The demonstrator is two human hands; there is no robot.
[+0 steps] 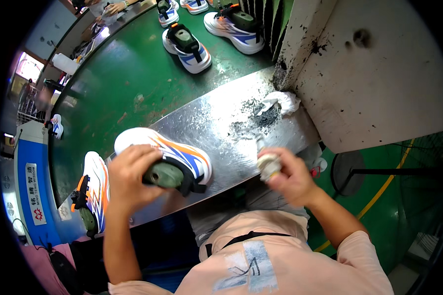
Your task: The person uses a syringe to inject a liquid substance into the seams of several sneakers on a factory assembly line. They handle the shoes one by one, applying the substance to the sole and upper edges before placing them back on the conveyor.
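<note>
My left hand [129, 177] is closed around a white sneaker [188, 153] with orange and blue stripes, just over the metal ledge. A dark green shoe last [166, 174] fills its opening, and its toe points to the far left. In my right hand [295, 181], to the right of the sneaker and apart from it, is a small pale, roundish tool [268, 166] with a thin tip; its exact kind is unclear. Another sneaker [97, 189] of the same pattern, also with a last in it, lies beside my left hand.
Several more sneakers [187, 48] stand on the green work surface [123, 93] at the back. A crumpled white cloth [282, 102] and dark crumbs [267, 116] lie on the metal ledge [221, 118]. A pale machine panel [374, 73] rises at right. A co-worker's hand [115, 8] shows far left.
</note>
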